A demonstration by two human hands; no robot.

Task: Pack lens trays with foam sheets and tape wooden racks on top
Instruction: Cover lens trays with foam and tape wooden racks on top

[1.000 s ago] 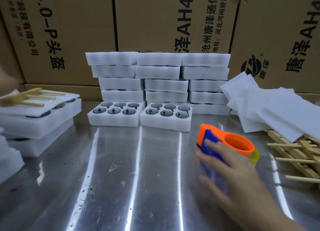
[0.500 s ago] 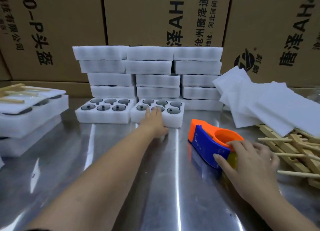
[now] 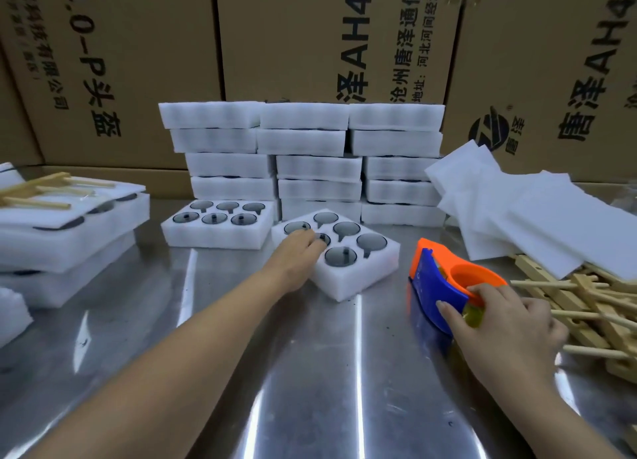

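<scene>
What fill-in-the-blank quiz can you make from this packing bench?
The left hand touches a foam tray with ____ round wells.
The right hand holds the blue and ____ tape dispenser.
The loose wooden racks lie on the person's ____ side.
Missing words: six, orange, right.
</scene>
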